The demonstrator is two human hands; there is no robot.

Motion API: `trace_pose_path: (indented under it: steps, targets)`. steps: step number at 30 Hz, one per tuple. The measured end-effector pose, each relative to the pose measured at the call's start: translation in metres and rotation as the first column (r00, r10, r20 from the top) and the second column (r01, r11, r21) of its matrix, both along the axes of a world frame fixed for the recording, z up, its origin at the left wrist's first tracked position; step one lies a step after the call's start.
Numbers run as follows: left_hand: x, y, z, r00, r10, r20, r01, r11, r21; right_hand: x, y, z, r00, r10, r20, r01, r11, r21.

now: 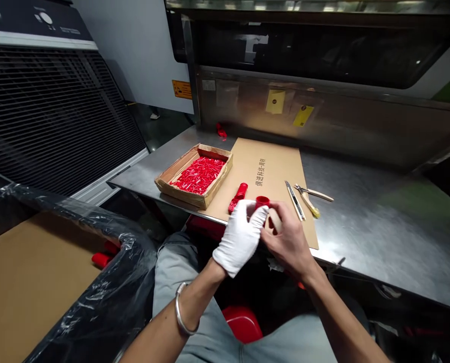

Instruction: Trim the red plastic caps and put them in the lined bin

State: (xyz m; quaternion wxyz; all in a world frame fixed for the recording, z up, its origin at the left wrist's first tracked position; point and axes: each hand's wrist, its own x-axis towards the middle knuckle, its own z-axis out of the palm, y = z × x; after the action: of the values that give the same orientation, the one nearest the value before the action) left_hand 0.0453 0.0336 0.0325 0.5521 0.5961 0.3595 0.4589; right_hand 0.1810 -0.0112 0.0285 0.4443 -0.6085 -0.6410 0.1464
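While the gloved left hand [240,237] pinches a red cap [262,201] steady at the bench [380,222] edge, the right hand [290,243] curls closed — contents hidden.

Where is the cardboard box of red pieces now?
In the head view the box sits left of centre on the metal table, beside the left edge of the cardboard sheet, ahead and left of the gloved left hand.

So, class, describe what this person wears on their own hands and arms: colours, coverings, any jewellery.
The left hand wears a white glove that ends at the wrist; just behind it sits a plain silver-coloured bangle. The right hand is ungloved, with no ring or watch visible. No sleeve shows on the left forearm or the right forearm.
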Motion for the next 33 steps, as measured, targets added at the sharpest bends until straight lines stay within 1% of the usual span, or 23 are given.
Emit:
trace_pose_path:
  steps: [1, 2, 4, 7, 8, 9, 10, 11, 12, 13, 14, 15, 16, 18, 20, 22, 23, 26, 28, 30, 33]
  targets:
    - [-0.004, -0.004, -0.002, 0.997, 0.015, 0.074, -0.008, 0.995, -0.098, -0.004, 0.000, 0.001, 0.998, 0.057, 0.008, -0.057, 0.998, 0.000]
    - [-0.008, -0.007, -0.003, 0.993, 0.050, 0.108, -0.033, 0.987, -0.155, -0.009, -0.001, 0.003, 0.995, 0.100, 0.012, -0.100, 0.995, -0.001]
    - [-0.015, -0.007, -0.002, 0.988, 0.069, 0.140, -0.043, 0.983, -0.179, -0.016, -0.003, 0.008, 0.986, 0.162, 0.043, -0.163, 0.987, 0.014]
    - [-0.023, -0.008, 0.000, 0.980, 0.022, 0.197, 0.015, 0.983, -0.183, -0.021, -0.006, 0.019, 0.958, 0.262, 0.120, -0.269, 0.962, 0.048]
    - [-0.025, -0.009, -0.001, 0.974, 0.011, 0.226, 0.037, 0.978, -0.207, -0.019, -0.006, 0.022, 0.943, 0.302, 0.142, -0.309, 0.951, 0.027]
    - [-0.028, -0.011, -0.003, 0.967, 0.002, 0.255, 0.061, 0.969, -0.239, -0.015, -0.004, 0.023, 0.935, 0.309, 0.172, -0.311, 0.950, -0.015]
    - [-0.032, -0.014, -0.006, 0.960, -0.002, 0.279, 0.080, 0.960, -0.269, -0.009, 0.000, 0.023, 0.939, 0.271, 0.210, -0.263, 0.963, -0.066]
    - [-0.037, -0.016, -0.010, 0.957, -0.008, 0.290, 0.095, 0.953, -0.288, -0.001, 0.005, 0.021, 0.944, 0.201, 0.262, -0.178, 0.978, -0.109]
    - [-0.043, -0.020, -0.013, 0.958, -0.015, 0.286, 0.101, 0.952, -0.289, 0.008, 0.011, 0.017, 0.938, 0.082, 0.337, -0.041, 0.991, -0.126]
    - [-0.050, -0.023, -0.017, 0.965, -0.026, 0.262, 0.098, 0.959, -0.267, 0.019, 0.019, 0.012, 0.921, -0.022, 0.388, 0.071, 0.991, -0.112]
    - [-0.058, -0.027, -0.021, 0.975, -0.040, 0.217, 0.091, 0.970, -0.227, 0.029, 0.027, 0.006, 0.904, -0.081, 0.420, 0.135, 0.986, -0.100]
    - [-0.067, -0.031, -0.024, 0.985, -0.048, 0.165, 0.077, 0.982, -0.173, 0.039, 0.034, 0.000, 0.889, -0.097, 0.447, 0.158, 0.982, -0.102]
    - [-0.075, -0.034, -0.027, 0.992, -0.053, 0.112, 0.066, 0.991, -0.116, 0.049, 0.041, -0.005, 0.880, -0.086, 0.466, 0.157, 0.981, -0.114]
    - [-0.090, -0.042, -0.031, 0.998, -0.052, 0.036, 0.052, 0.999, -0.013, 0.066, 0.052, -0.012, 0.858, -0.088, 0.506, 0.179, 0.975, -0.133]
    - [-0.102, -0.050, -0.032, 0.999, -0.042, -0.017, 0.043, 0.996, 0.080, 0.082, 0.059, -0.015, 0.819, -0.173, 0.547, 0.282, 0.952, -0.121]
    - [-0.108, -0.056, -0.030, 0.998, -0.027, -0.065, 0.037, 0.986, 0.163, 0.098, 0.063, -0.016, 0.758, -0.281, 0.588, 0.422, 0.900, -0.114]
    - [-0.110, -0.058, -0.027, 0.996, -0.013, -0.086, 0.030, 0.980, 0.197, 0.105, 0.064, -0.018, 0.730, -0.312, 0.609, 0.477, 0.870, -0.127]
    - [-0.112, -0.064, -0.021, 0.989, 0.030, -0.147, 0.011, 0.963, 0.268, 0.122, 0.067, -0.021, 0.678, -0.327, 0.659, 0.573, 0.796, -0.195]
    - [-0.113, -0.065, -0.019, 0.983, 0.052, -0.179, 0.002, 0.957, 0.289, 0.126, 0.068, -0.021, 0.659, -0.318, 0.682, 0.602, 0.766, -0.225]
    - [-0.113, -0.065, -0.019, 0.979, 0.064, -0.196, -0.005, 0.958, 0.286, 0.125, 0.068, -0.020, 0.644, -0.308, 0.700, 0.613, 0.755, -0.232]
    - [-0.114, -0.066, -0.020, 0.976, 0.078, -0.205, -0.021, 0.963, 0.268, 0.118, 0.069, -0.020, 0.660, -0.236, 0.714, 0.567, 0.780, -0.266]
